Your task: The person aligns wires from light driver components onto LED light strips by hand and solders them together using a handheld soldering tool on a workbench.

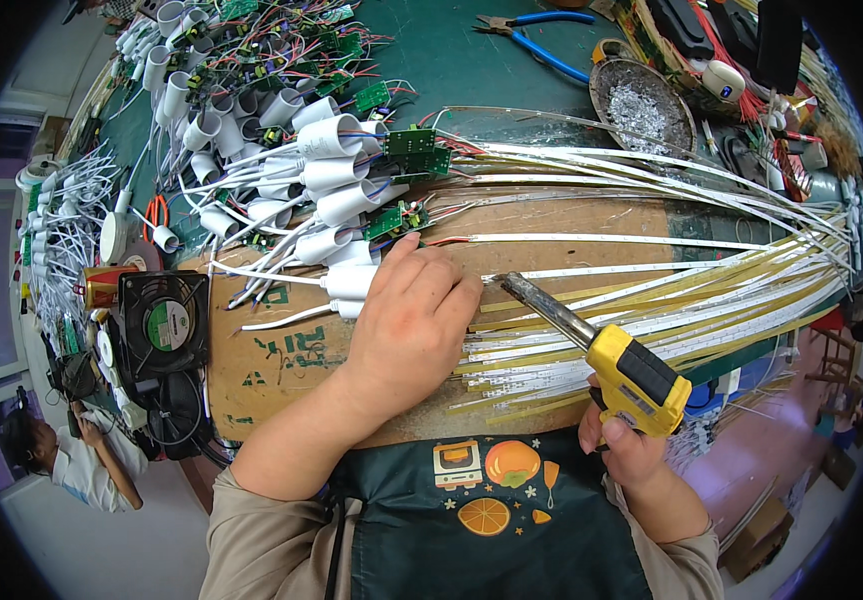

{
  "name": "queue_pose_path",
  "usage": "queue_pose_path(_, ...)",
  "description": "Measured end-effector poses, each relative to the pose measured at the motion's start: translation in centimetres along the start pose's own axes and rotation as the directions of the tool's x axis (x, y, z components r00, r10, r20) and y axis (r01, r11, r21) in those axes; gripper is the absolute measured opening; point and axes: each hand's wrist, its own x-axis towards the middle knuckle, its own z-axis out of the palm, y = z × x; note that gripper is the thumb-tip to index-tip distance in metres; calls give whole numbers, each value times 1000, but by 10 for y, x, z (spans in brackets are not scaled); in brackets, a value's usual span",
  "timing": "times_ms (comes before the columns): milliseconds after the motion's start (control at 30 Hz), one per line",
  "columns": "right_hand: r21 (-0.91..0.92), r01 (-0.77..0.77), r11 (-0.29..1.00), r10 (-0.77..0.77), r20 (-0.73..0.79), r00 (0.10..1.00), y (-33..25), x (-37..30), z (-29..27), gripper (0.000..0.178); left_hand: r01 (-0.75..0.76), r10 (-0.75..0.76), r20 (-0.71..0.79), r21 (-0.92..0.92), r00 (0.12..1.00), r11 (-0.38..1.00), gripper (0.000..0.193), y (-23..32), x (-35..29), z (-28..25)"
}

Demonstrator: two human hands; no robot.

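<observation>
Black fan (164, 322) at left, blue-handled cutters (534, 46) at top, white-shirted person (96, 468) lower left.

The iron (619, 362) is yellow and black, the strips (651, 322) on the right white and yellow, the near apron (506, 555) dark green with orange fruit prints (512, 464).

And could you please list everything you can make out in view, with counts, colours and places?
Soldering gun: one, yellow and black, right of centre
LED strips: many, white and yellowish, fanned across the right
Circuit boards: many, green, upper left and centre
Plastic tubes: many, white, upper left to centre
Pliers: one, blue-handled, top
Dish: one, dark, upper right
Scraps: many, silvery, in the dish
Cooling fan: one, black, left
Cardboard sheet: one, brown, centre
Benchtop: one, green, top centre
Co-worker: one, pale top, lower left
Apron: one, dark green, bottom
Left hand: one, bare, centre
Right hand: one, bare, on the soldering gun
</observation>
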Motion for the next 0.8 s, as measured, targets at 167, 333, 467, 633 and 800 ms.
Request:
queue_pose_path(167, 9, 21, 1000, -21, 18, 1000, 2, 0, -3, 61, -1, 1, 22, 11, 1000, 1000, 23, 1, 1, 1)
queue_pose_path(333, -7, 42, 999, -42, 20, 999, 1, 1, -1, 61, 2, -3, 17, 18, 1000, 1000, 22, 0, 0, 2)
queue_pose_path(467, -11, 18, 1000, -18, 49, 999, 2, 0, -5, 61, 8, -8, 20, 17, 1000, 1000, 22, 1, 0, 2)
queue_pose_path(633, 52, -8, 999, 7, 5, 1000, 2, 0, -2, 61, -1, 0, 20, 14, 1000, 1000, 22, -1, 0, 3)
queue_pose_path(800, 31, -36, 999, 35, 24, 999, -1, 4, 1, 58, -4, 4, 24, 12, 1000, 1000, 23, -2, -1, 3)
